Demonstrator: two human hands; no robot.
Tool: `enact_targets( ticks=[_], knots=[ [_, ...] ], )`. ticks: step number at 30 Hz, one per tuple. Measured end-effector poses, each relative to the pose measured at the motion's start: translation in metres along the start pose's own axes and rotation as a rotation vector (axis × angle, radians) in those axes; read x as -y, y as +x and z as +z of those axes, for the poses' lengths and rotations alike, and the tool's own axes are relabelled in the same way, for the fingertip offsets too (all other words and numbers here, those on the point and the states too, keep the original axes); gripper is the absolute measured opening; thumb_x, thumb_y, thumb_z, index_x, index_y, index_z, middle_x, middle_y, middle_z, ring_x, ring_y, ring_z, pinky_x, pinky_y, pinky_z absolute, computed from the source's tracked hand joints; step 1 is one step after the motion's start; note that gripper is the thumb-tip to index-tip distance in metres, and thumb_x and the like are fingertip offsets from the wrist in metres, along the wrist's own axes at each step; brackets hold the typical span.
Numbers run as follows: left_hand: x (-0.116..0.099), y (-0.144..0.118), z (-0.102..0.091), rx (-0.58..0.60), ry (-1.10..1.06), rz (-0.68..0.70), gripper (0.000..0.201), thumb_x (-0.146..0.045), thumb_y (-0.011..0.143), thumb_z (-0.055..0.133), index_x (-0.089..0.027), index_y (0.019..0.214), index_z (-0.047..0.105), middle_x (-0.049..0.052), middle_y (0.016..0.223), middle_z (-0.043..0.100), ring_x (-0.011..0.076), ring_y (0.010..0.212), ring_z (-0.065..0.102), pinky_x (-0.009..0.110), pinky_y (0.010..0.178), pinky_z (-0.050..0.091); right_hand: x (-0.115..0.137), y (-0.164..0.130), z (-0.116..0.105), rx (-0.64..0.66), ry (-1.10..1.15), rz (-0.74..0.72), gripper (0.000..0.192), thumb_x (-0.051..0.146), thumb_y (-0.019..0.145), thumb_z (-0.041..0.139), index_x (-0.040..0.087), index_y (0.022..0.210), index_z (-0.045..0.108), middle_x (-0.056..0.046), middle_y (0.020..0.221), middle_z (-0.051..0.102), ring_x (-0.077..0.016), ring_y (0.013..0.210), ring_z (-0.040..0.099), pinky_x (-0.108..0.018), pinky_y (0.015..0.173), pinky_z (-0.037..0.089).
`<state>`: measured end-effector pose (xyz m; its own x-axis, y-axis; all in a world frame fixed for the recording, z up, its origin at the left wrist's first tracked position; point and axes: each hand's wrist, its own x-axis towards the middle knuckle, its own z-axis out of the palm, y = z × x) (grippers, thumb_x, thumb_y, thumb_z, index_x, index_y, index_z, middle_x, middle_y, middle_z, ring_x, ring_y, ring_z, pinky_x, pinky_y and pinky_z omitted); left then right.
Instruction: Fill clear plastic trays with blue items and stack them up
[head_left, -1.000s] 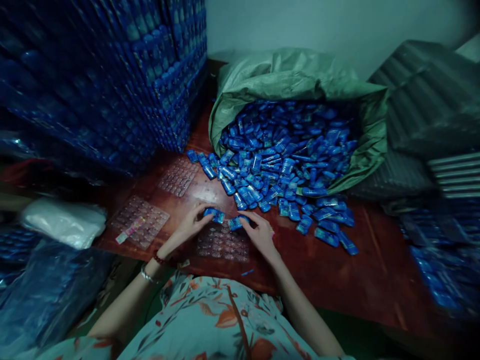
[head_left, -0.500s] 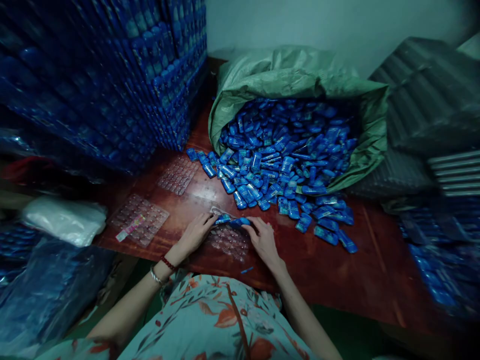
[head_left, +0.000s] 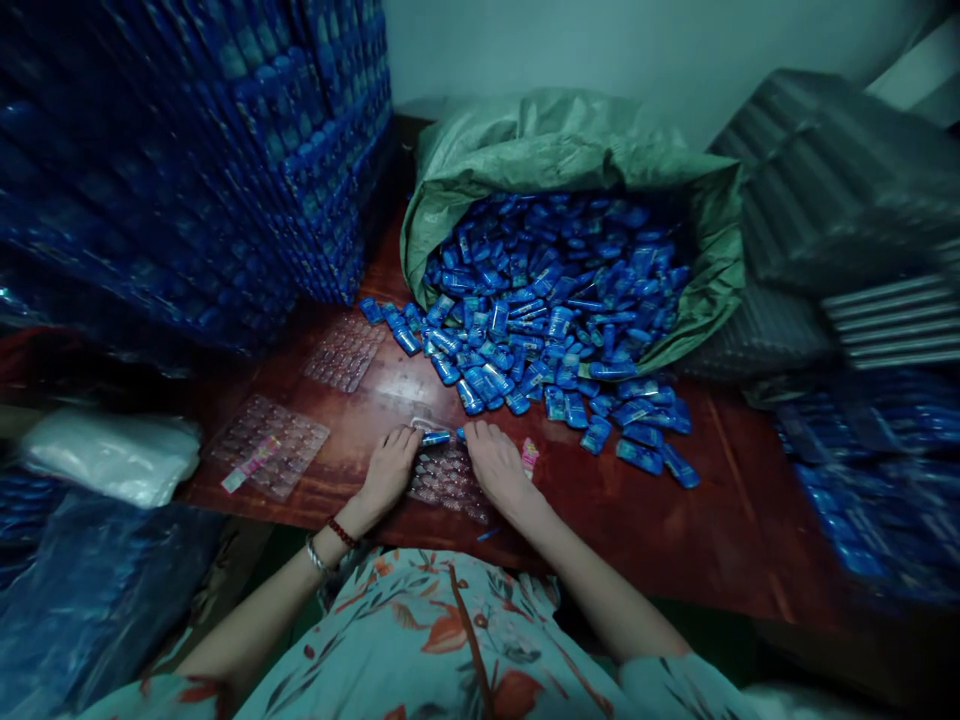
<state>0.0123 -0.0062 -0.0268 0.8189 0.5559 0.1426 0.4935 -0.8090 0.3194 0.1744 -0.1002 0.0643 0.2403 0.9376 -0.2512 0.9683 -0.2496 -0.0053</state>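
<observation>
1. The left hand (head_left: 390,468) and right hand (head_left: 491,462) press down, fingers curled, on a clear plastic tray (head_left: 450,478) lying on the surface (head_left: 645,520).
2. A small blue packet (head_left: 436,438) lies between the fingertips at the tray's far edge; whether either hand grips it cannot be told.
3. Beyond, loose blue packets (head_left: 525,370) spill from a green sack (head_left: 570,150).
4. Two more empty trays (head_left: 268,445) lie to the left.
5. Any print on the packets is too blurred to read.

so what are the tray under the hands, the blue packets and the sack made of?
Tray: clear thin plastic, probably moulded; rows of glossy pockets, table showing through.
Blue packets: shiny plastic or foil wrap, by the glints; cannot tell which.
Sack: green, matte, creased, likely woven plastic.
</observation>
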Motion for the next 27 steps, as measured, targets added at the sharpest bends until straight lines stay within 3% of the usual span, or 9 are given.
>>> enact_targets(
  ticks=[6,14,19,23,27],
  knots=[
    [0.004,0.012,-0.026,0.005,-0.309,-0.01,0.037,-0.007,0.089,0.034,-0.019,0.123,0.045,0.008,0.106,0.056,0.0173,0.089,0.057,0.03,0.078,0.048,-0.001,0.004,0.006,-0.015,-0.01,-0.009,0.031,0.003,0.089,0.032,0.016,0.109,0.051,-0.014,0.1,0.059,-0.0246,0.092,0.055,-0.034,0.076,0.043],
    [-0.006,0.04,-0.05,0.213,-0.029,0.215,0.031,0.003,0.082,0.036,-0.015,0.099,0.055,0.009,0.101,0.055,0.0201,0.09,0.052,0.034,0.081,0.048,0.0,0.003,0.008,-0.021,-0.015,0.003,0.031,0.004,0.089,0.034,0.017,0.112,0.049,-0.012,0.1,0.059,-0.024,0.091,0.056,-0.033,0.073,0.044],
    [-0.023,0.054,-0.053,0.329,0.141,0.325,0.026,0.001,0.081,0.042,-0.012,0.098,0.057,0.014,0.1,0.056,0.024,0.09,0.055,0.036,0.076,0.049,0.01,0.006,0.01,-0.043,-0.03,0.006,0.028,0.007,0.09,0.034,0.018,0.11,0.05,-0.013,0.097,0.059,-0.0234,0.091,0.056,-0.033,0.073,0.044],
    [-0.028,0.066,-0.05,0.38,0.223,0.361,0.028,0.002,0.081,0.039,-0.008,0.098,0.059,0.017,0.098,0.057,0.0265,0.085,0.057,0.038,0.069,0.049,0.01,0.008,0.012,-0.054,-0.049,0.012,0.028,0.008,0.091,0.033,0.018,0.111,0.05,-0.012,0.095,0.06,-0.0233,0.09,0.057,-0.033,0.073,0.044],
    [-0.018,0.073,-0.051,0.374,0.146,0.41,0.031,0.003,0.081,0.037,-0.01,0.1,0.057,0.015,0.1,0.059,0.0242,0.087,0.059,0.037,0.075,0.049,0.005,0.007,0.012,-0.043,-0.027,0.001,0.032,0.007,0.09,0.033,0.018,0.116,0.048,-0.012,0.097,0.06,-0.0232,0.091,0.057,-0.032,0.073,0.044]
  ],
)
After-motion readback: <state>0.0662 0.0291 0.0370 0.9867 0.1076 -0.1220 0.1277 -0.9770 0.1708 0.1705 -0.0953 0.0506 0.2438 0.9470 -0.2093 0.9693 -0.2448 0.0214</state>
